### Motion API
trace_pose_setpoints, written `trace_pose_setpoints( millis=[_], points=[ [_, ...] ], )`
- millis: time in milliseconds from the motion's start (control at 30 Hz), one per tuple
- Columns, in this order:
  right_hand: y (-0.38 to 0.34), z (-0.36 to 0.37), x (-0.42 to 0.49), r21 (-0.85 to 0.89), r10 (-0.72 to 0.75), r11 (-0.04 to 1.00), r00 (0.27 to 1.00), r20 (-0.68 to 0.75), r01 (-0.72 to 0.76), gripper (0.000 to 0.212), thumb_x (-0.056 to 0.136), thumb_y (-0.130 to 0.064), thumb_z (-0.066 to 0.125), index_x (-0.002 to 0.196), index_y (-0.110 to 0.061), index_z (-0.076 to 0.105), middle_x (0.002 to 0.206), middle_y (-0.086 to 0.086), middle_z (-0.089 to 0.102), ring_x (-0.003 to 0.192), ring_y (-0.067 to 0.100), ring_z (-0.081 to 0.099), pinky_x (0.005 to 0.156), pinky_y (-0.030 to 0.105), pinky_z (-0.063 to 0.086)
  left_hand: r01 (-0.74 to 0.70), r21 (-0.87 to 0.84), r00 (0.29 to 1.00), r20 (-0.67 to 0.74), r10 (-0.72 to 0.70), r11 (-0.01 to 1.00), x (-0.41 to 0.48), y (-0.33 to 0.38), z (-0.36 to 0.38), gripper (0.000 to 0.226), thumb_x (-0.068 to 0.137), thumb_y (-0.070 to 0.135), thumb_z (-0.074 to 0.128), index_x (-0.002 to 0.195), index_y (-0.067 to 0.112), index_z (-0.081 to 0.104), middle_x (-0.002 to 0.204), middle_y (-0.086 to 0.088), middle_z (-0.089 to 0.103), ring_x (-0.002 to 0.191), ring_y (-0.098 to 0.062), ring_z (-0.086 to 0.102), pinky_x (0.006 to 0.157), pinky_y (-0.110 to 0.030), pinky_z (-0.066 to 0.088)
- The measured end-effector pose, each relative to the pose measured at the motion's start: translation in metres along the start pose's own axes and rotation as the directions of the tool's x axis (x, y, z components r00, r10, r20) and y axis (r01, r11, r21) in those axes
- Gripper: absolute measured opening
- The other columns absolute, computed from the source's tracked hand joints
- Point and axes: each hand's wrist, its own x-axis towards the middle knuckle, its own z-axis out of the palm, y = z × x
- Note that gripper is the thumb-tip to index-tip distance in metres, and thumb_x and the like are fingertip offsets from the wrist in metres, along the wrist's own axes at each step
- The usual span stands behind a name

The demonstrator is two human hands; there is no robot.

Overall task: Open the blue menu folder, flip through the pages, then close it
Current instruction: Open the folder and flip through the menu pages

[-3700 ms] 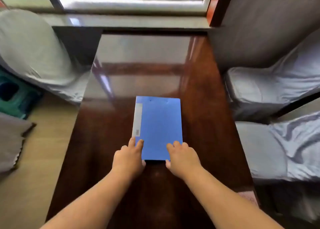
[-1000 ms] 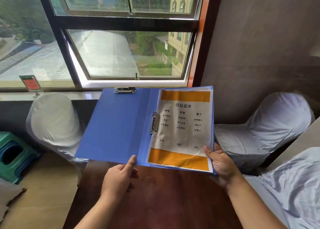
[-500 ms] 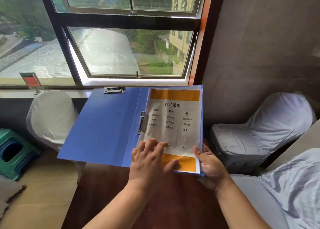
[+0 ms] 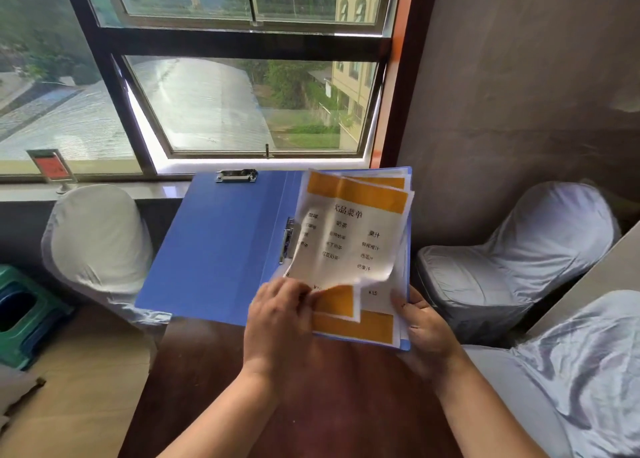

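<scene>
Head view, frame centre: folder [image 4: 221, 250] open; left hand [image 4: 280, 314] pinches first page [image 4: 343, 246] mid-flip, right hand [image 4: 420, 322] grips folder's lower right edge; closing remains.

Dark glossy wooden table [image 4: 329, 405], nothing visibly resting on it.

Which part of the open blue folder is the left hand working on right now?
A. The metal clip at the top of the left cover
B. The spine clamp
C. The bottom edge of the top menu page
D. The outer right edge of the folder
C: the left hand pinches the lower edge of the top menu page, curling it up off the sheets beneath, while the right hand supports the blue folder at its lower right corner.
</scene>
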Motion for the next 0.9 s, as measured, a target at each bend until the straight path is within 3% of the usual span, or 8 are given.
trace_pose_setpoints(
  millis=[133,233,300,367,433,567,733,900],
  points=[
    [-0.008,-0.004,0.001,0.010,-0.017,1.000,1.000,-0.016,0.017,0.032,0.095,-0.018,0.061,0.122,-0.013,0.078,0.128,0.026,0.075,0.110,0.042,0.076,0.087,0.059,0.065,0.395,-0.497,0.870,-0.067,-0.488,0.773,0.009,-0.014,-0.011,0.023,0.102,0.037,0.054,0.082,0.027,0.060,0.081,0.004,0.068,0.072,-0.015,0.063,0.071,-0.041,0.047],
    [-0.014,-0.004,0.002,0.019,-0.020,1.000,1.000,0.008,0.020,0.038,0.097,-0.016,0.059,0.133,-0.007,0.068,0.131,0.027,0.073,0.115,0.043,0.074,0.089,0.057,0.065,0.441,-0.697,0.763,-0.041,-0.645,0.565,0.012,-0.025,-0.021,0.028,0.107,0.030,0.041,0.087,0.018,0.056,0.083,-0.013,0.063,0.064,-0.017,0.060,0.068,-0.043,0.047],
    [-0.018,-0.002,0.003,-0.001,-0.014,1.000,1.000,0.015,0.014,0.039,0.095,-0.017,0.059,0.132,-0.008,0.067,0.128,0.026,0.075,0.112,0.042,0.076,0.084,0.055,0.067,0.409,-0.775,0.745,-0.022,-0.667,0.482,0.007,-0.028,-0.028,0.040,0.098,0.058,0.040,0.094,0.021,0.057,0.087,-0.012,0.064,0.065,-0.020,0.061,0.062,-0.039,0.051],
    [-0.022,-0.001,0.004,-0.025,-0.007,1.000,1.000,0.015,0.007,0.039,0.094,-0.018,0.060,0.131,-0.010,0.067,0.124,0.025,0.077,0.108,0.041,0.078,0.079,0.052,0.068,0.369,-0.799,0.779,-0.011,-0.626,0.474,-0.001,-0.033,-0.033,0.059,0.085,0.080,0.042,0.104,0.027,0.058,0.093,-0.003,0.068,0.068,-0.020,0.065,0.061,-0.036,0.055],
    [-0.025,-0.001,0.005,-0.023,-0.008,1.000,1.000,0.015,0.009,0.038,0.093,-0.018,0.061,0.129,-0.009,0.068,0.122,0.026,0.078,0.105,0.040,0.079,0.078,0.052,0.069,0.374,-0.758,0.813,-0.010,-0.583,0.534,-0.006,-0.039,-0.037,0.066,0.083,0.081,0.052,0.117,0.025,0.055,0.096,0.002,0.072,0.069,-0.018,0.070,0.061,-0.033,0.059],
    [-0.029,-0.004,0.008,-0.024,-0.009,1.000,1.000,0.006,0.009,0.035,0.093,-0.017,0.061,0.126,-0.009,0.070,0.122,0.026,0.077,0.104,0.040,0.079,0.075,0.049,0.069,0.420,-0.663,0.799,-0.054,-0.600,0.620,-0.004,-0.058,-0.042,0.031,0.096,0.041,0.071,0.089,0.011,0.066,0.066,0.003,0.075,0.052,-0.011,0.067,0.050,-0.028,0.058],
    [-0.031,-0.008,0.013,0.006,-0.008,1.000,1.000,-0.011,0.008,0.033,0.096,-0.015,0.060,0.127,-0.009,0.071,0.126,0.026,0.076,0.108,0.040,0.077,0.079,0.050,0.068,0.500,-0.731,0.666,-0.018,-0.745,0.465,-0.007,-0.084,-0.040,0.028,0.102,0.021,0.065,0.077,0.009,0.064,0.062,-0.001,0.072,0.040,-0.007,0.058,0.049,-0.030,0.055],
    [-0.030,-0.005,0.015,-0.021,0.005,1.000,1.000,-0.015,-0.005,0.030,0.104,-0.014,0.054,0.128,-0.007,0.070,0.124,0.026,0.077,0.104,0.038,0.079,0.077,0.048,0.069,0.555,-0.724,0.626,0.039,-0.779,0.410,-0.014,-0.098,-0.033,0.024,0.102,0.022,0.065,0.081,0.010,0.065,0.073,-0.009,0.069,0.046,-0.016,0.056,0.048,-0.029,0.052]
  ],
)
